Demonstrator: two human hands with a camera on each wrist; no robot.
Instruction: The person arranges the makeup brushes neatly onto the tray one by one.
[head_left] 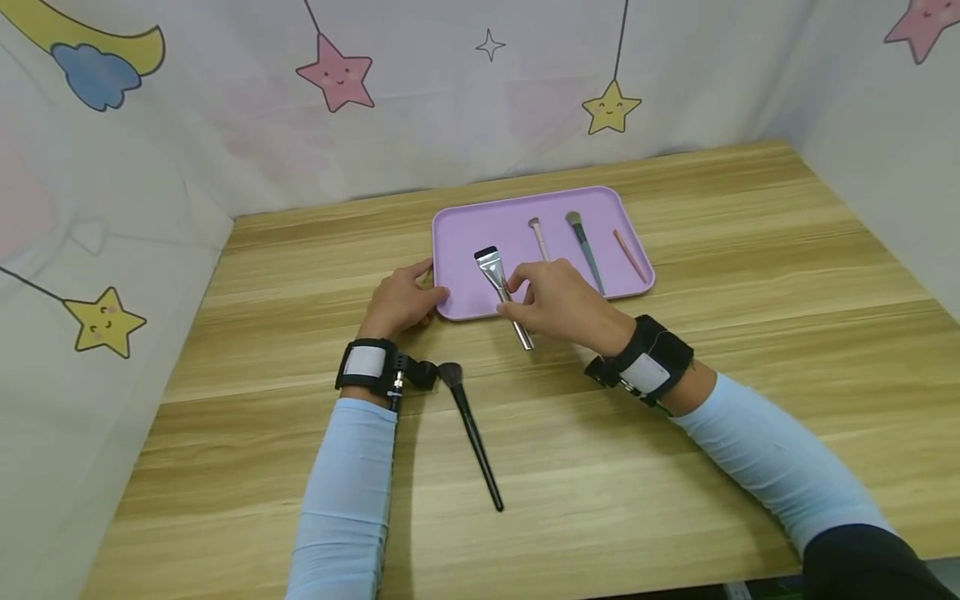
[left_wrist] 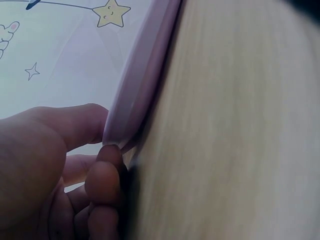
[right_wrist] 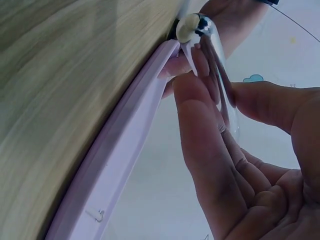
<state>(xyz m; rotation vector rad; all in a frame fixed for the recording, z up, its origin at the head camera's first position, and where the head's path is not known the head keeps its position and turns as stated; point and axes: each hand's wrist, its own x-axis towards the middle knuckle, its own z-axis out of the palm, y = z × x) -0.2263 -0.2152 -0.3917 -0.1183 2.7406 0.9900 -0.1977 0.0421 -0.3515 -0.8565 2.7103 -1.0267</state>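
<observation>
A lilac tray [head_left: 467, 229] lies near the table's back edge. At its front left corner my left hand [head_left: 399, 302] pinches the rim, thumb above and fingers below, as the left wrist view shows. My right hand [head_left: 568, 307] holds a silver flat-headed makeup brush [head_left: 492, 268] between thumb and fingers, over the tray's front edge, its dark bristles toward the back. Inside the tray lie a small pale-handled brush [head_left: 538, 237], partly hidden by the right hand, a green-handled brush [head_left: 586, 246] and a thin pink stick-like piece [head_left: 630, 255].
A large black makeup brush [head_left: 472, 433] lies on the wooden table [head_left: 300, 467] between the forearms, its bristle head close to the left wrist's camera. Behind the table hangs a white curtain [head_left: 427, 92] printed with stars.
</observation>
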